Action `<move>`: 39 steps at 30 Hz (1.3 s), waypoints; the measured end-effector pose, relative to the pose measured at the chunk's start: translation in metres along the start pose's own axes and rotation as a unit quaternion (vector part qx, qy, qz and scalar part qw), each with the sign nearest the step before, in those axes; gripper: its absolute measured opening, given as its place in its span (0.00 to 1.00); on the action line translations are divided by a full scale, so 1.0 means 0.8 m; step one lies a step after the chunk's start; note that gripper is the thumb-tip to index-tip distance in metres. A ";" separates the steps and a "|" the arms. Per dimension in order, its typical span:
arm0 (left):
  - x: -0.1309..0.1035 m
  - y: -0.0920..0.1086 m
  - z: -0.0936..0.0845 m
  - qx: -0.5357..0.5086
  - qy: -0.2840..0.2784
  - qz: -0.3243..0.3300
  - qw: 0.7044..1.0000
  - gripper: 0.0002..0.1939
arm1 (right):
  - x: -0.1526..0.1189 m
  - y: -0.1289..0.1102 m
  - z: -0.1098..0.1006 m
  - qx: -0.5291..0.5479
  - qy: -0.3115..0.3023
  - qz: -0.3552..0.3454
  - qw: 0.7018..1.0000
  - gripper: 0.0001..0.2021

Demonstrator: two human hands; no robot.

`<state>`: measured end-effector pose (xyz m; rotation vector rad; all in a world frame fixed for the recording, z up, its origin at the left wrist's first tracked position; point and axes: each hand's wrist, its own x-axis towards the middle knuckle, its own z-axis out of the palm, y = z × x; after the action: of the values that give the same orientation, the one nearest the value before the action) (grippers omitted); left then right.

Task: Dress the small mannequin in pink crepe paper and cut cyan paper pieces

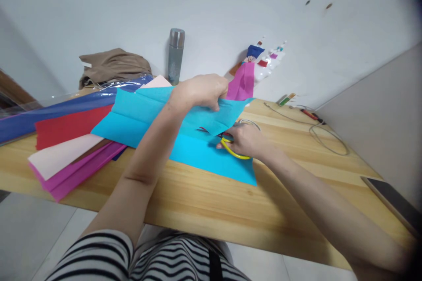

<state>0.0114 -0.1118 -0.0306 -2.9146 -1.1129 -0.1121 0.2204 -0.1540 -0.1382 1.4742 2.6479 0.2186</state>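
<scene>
A bright blue sheet [204, 153], paper or thin felt, lies across the wooden table with its upper layer lifted. My left hand [204, 90] is closed on the far edge of that raised layer, fingers pinching it. In my right hand [247, 138] are scissors [235, 151] with yellow handles, their blades partly hidden at the raised blue layer's near edge. Red [72, 127], pale pink [62, 156] and magenta [69, 173] sheets stick out from beneath the blue one at the left. Beyond my left hand stands a folded magenta piece [243, 81].
A grey bottle [176, 57] and a brown cloth [115, 66] are by the wall. Clear plastic wrap [82, 94] covers dark blue sheets at left. Small white tubes [268, 63] with coloured labels lie at the back. A cable [329, 140] and a phone [392, 199] are at right.
</scene>
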 end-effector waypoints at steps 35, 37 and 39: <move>0.004 -0.006 0.009 -0.017 0.011 -0.019 1.000 0.16 | 0.018 -0.016 0.009 0.010 0.015 0.010 1.000 0.23; 0.003 -0.008 0.010 -0.017 0.013 -0.021 1.000 0.16 | 0.015 -0.015 0.005 0.015 0.014 0.003 1.000 0.22; 0.002 -0.008 0.009 -0.010 0.011 -0.022 1.000 0.15 | 0.008 -0.012 0.003 0.019 0.018 -0.004 1.000 0.21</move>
<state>0.0088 -0.1053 -0.0380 -2.8994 -1.1814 -0.1565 0.2096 -0.1531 -0.1422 1.4840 2.7009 0.1983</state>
